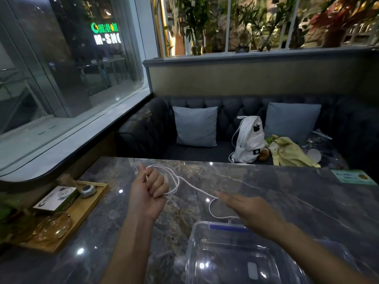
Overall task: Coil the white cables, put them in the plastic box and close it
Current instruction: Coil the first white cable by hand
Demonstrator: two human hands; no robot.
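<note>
White cable (192,186): looped, gripped in your left hand (148,193). Your right hand (248,212): fingers straight, above trailing length. Plastic box (191,238): open, nearest you, on table (287,187).

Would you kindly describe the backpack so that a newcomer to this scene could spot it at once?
Look past the marble table to the dark tufted sofa behind it. Between a pale blue cushion and a second cushion stands a white backpack, upright, bearing a small black emblem and a star patch, unlike the crumpled yellow cloth beside it.
</note>
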